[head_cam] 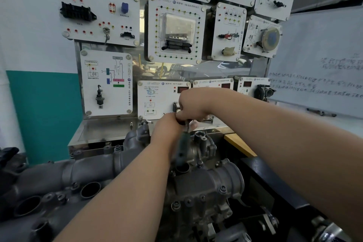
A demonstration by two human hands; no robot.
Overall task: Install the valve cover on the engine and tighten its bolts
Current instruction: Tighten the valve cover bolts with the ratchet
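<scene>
A grey cast engine [198, 188] fills the lower middle, with a ribbed intake manifold [64, 175] stretching to the left. Both my hands meet above its far end. My right hand [193, 105] is closed over the top of a tool with a dark green handle [182, 149], which points steeply down toward the engine and is blurred. My left hand [167, 127] grips the same tool just below the right one. The tool's tip and the bolt under it are hidden behind my left forearm. I cannot pick out the valve cover from the other castings.
A metal stand [110, 129] carries white training panels [174, 29] with sensors and sockets right behind the engine. A whiteboard [318, 61] with handwriting stands at the right. A wooden bench edge [238, 143] and a black frame [275, 184] lie to the right.
</scene>
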